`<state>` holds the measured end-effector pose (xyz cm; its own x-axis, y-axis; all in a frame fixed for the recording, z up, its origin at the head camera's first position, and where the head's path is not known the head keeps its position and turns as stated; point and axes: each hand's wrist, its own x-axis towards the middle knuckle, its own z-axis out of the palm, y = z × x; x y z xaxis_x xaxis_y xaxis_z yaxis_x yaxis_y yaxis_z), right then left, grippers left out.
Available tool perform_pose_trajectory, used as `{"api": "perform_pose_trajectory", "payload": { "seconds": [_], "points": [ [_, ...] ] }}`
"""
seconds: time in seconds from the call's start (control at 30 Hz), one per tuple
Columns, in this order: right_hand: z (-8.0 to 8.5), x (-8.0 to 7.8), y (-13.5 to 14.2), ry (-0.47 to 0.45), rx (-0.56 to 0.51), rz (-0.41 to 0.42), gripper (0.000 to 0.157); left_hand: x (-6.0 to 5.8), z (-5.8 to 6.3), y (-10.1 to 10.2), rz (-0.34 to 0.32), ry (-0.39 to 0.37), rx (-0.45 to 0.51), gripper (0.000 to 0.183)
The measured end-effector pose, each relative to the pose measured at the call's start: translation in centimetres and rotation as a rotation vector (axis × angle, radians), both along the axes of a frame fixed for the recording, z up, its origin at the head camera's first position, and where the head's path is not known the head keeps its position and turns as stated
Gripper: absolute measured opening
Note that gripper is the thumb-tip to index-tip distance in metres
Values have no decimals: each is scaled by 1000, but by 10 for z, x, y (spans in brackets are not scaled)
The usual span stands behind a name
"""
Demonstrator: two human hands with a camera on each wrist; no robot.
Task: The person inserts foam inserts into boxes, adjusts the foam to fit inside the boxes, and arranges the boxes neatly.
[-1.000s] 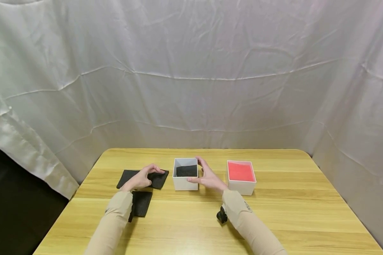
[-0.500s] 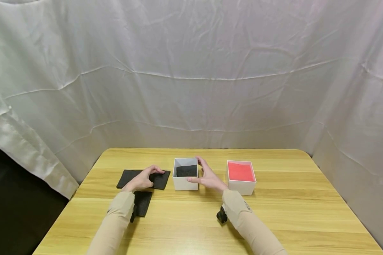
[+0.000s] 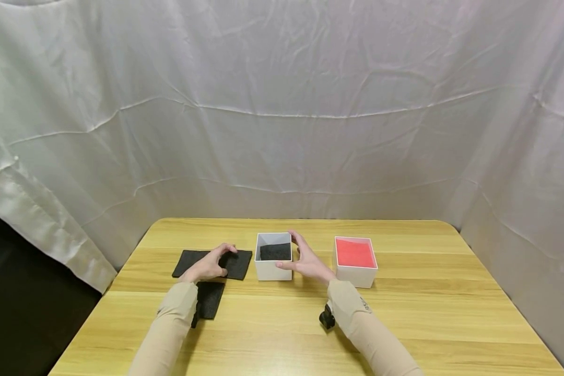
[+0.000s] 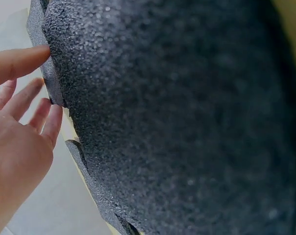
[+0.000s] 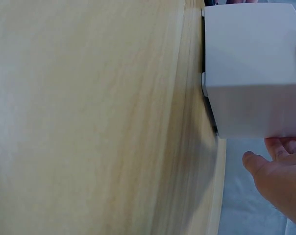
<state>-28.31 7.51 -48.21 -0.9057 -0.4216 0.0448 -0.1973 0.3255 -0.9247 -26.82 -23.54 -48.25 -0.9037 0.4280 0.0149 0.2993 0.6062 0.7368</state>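
My left hand point(image 3: 210, 265) arches over a black foam piece point(image 3: 238, 267) lying flat left of the white box point(image 3: 266, 271). Its thumb lies at the near edge, its fingers at the far edge. In the left wrist view, that hand's fingertips point(image 4: 55, 110) meet the foam. My right hand point(image 3: 310, 262) holds the right side of the box, thumb on the front, fingers behind. Inside the box lies dark foam point(image 3: 275, 252). A second black piece point(image 3: 190, 259) is beside the first, partly hidden by the hand. A nearer black piece point(image 3: 211, 300) fills much of the left wrist view.
Right of my right hand stands another white box point(image 3: 357, 275), with a flat red piece point(image 3: 354, 253) inside. Everything stands on a wooden table point(image 3: 282, 334). Grey curtains point(image 3: 291, 146) hang behind and at the sides of the table.
The foam piece under my left hand has slid slightly right, towards the box. The left fingertips have shifted a little left to its far edge. The right hand and both boxes stay put.
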Motion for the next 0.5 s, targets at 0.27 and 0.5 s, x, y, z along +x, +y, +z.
{"api": "perform_pose_trajectory", "payload": {
  "seconds": [0.27, 0.5],
  "points": [
    [2, 1, 0, -2, 15, -1, 102, 2, 2, 0, 24, -16, -42, 59],
    [2, 1, 0, -7, 15, 1, 102, 1, 1, -1, 21, -10, -95, 62]
  ]
}}
